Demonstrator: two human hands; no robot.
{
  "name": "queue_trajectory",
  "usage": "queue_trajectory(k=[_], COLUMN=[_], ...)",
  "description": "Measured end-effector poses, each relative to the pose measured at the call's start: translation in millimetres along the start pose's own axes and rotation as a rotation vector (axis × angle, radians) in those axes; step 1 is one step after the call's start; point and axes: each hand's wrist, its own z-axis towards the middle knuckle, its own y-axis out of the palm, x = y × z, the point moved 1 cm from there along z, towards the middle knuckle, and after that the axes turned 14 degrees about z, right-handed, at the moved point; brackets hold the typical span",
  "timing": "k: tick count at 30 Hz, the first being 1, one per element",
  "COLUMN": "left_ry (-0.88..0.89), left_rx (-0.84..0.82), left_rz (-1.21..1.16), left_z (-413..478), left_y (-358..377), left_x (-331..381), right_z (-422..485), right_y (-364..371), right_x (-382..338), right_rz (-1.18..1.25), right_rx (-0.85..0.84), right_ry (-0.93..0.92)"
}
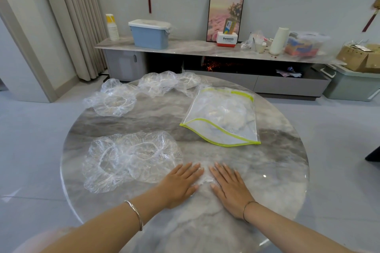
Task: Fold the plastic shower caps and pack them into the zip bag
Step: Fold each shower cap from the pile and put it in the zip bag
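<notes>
My left hand (181,184) and my right hand (231,186) lie flat side by side on the round marble table (267,170), fingers straight, pressing a small folded clear shower cap (203,178) that shows between them. Two overlapping clear shower caps (127,158) lie to the left of my left hand. Another cap (113,100) sits at the far left and more caps (166,82) lie along the far edge. The zip bag (223,115), clear with a yellow-green edge, lies at the far right with folded caps inside.
Beyond the table a long low cabinet (185,47) carries a blue lidded bin (150,34), paper cups, a framed picture (225,16) and boxes. A curtain hangs at the left. Grey floor surrounds the table.
</notes>
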Motion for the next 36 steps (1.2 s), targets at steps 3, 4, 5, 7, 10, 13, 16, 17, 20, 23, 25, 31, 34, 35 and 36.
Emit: queue_trajectory(k=[3, 4, 5, 7, 10, 13, 16, 17, 20, 23, 25, 31, 34, 35, 36], left_ry=[0.002, -0.002, -0.006, -0.030, -0.082, -0.089, -0.124, -0.133, -0.114, -0.039, 0.001, -0.091, -0.199, -0.251, -0.297], left_rx=[0.037, 0.030, 0.028, 0.015, 0.151, 0.221, 0.080, 0.058, 0.036, 0.210, 0.177, 0.036, 0.095, 0.113, 0.128], left_rz=[-0.033, -0.035, -0.036, -0.018, 0.068, 0.036, 0.072, 0.079, 0.088, 0.100, 0.069, -0.135, -0.187, -0.237, -0.304], left_z=[-2.4, -2.7, -2.7, -2.9, -0.7, -0.8, -5.9, -7.0, -12.3, -15.3, -18.0, -16.0, -12.8, -11.8, -11.2], left_y=[-2.5, -2.8, -4.1, -5.5, -10.8, -19.0, -26.7, -28.4, -28.4, -24.3, -24.4, -29.7, -32.6, -33.4, -33.3], left_x=[3.6, 4.9, 6.1, 5.8, -1.1, -7.5, -9.8, -10.6, -11.7, -14.6, -14.5, -22.1, -24.5, -24.7, -25.4], right_z=[0.2, 0.2, -0.2, -0.2, -1.5, -6.8, -15.5, -18.2, -22.0, -19.3, -16.2, -3.6, 2.5, 4.1, 5.1], right_y=[0.5, 0.5, -0.1, -3.2, -14.8, -25.0, -22.8, -20.4, -13.8, -14.0, -15.1, -16.9, -18.8, -19.0, -19.5], right_x=[0.1, -0.2, -0.7, -3.1, -8.8, -13.4, -18.9, -20.0, -18.0, -19.7, -22.5, -27.5, -28.1, -27.1, -25.9], right_rz=[-0.017, -0.023, -0.023, -0.008, -0.002, 0.022, 0.024, -0.003, -0.051, 0.006, 0.064, 0.691, 0.998, 1.042, 1.057], right_rx=[-0.003, -0.008, -0.010, -0.021, 0.000, 0.031, -0.050, -0.087, -0.114, -0.060, -0.044, 0.129, 0.223, 0.246, 0.264], right_ry=[-0.016, -0.016, -0.013, -0.006, -0.064, -0.219, -0.394, -0.434, -0.473, -0.460, -0.437, -0.111, 0.066, 0.116, 0.168])
